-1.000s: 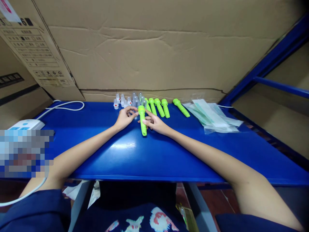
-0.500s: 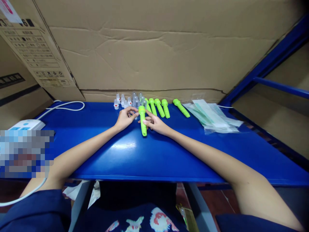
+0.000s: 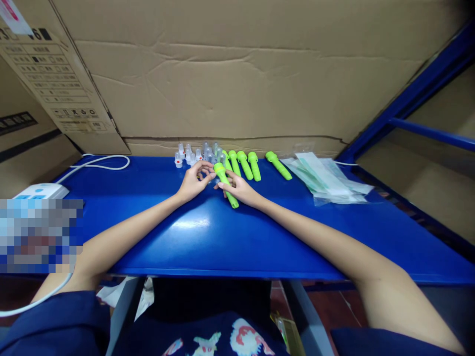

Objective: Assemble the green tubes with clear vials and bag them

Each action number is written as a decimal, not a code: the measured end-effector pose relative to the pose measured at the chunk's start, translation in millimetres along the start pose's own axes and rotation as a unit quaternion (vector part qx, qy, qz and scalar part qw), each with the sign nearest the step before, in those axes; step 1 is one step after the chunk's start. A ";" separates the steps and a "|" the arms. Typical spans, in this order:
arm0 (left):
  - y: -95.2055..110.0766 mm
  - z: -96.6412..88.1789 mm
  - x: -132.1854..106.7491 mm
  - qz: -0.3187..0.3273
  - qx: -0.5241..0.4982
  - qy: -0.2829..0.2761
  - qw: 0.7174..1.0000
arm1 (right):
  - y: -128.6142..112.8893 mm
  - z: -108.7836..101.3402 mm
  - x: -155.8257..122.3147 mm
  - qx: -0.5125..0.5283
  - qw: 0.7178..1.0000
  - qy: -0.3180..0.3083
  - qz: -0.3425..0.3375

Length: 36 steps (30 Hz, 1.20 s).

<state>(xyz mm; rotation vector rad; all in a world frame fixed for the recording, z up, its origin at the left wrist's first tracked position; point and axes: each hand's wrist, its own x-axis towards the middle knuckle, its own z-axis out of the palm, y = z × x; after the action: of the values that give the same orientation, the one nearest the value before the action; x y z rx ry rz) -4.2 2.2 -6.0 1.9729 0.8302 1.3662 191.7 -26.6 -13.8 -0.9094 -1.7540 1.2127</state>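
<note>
A lime-green flashlight (image 3: 232,200) is held above the blue table, its wide head up and its tail slanting down to the right. My right hand (image 3: 243,190) grips its body, thumb across the front and fingers behind. At the head, my left hand (image 3: 193,182) is closed with thumb and fingertips against the rim. Just beyond the hands stand several clear plastic domed caps (image 3: 210,155), some with white bases and red marks. More lime-green flashlights (image 3: 244,165) lie in a row behind my right hand, and a separate flashlight (image 3: 279,166) rests farther right.
Clear plastic bags with pale green-white strips (image 3: 326,178) lie at the right on the blue table (image 3: 237,242). A white power strip (image 3: 40,192) and its cable (image 3: 107,163) are at the left. Cardboard (image 3: 237,89) walls the back; a blue metal frame (image 3: 411,106) stands right.
The flashlight's tail has swung to the right, so it now slants instead of pointing almost straight toward me. Both hands have stayed nearly in place around it.
</note>
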 end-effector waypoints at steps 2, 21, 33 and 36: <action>-1.4 -0.2 0.6 0.004 0.011 -0.001 1.000 | 1.5 0.2 0.5 0.005 1.000 0.007 0.000; 3.5 0.1 -1.0 0.088 0.065 -0.025 0.994 | 11.0 1.2 1.7 -0.005 1.000 0.028 -0.010; 6.1 -1.2 -1.2 0.073 0.054 -0.047 0.995 | 10.9 0.5 -1.6 -0.035 0.998 0.049 -0.032; 6.8 0.1 -1.5 0.067 0.050 -0.052 0.995 | 9.2 0.5 -1.5 -0.025 0.997 0.068 -0.011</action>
<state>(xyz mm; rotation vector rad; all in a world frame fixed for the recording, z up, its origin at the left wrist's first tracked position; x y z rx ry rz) -3.5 -3.3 -1.7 2.1911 0.7418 1.3071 192.9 -25.5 -23.0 -0.9775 -1.6873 1.0718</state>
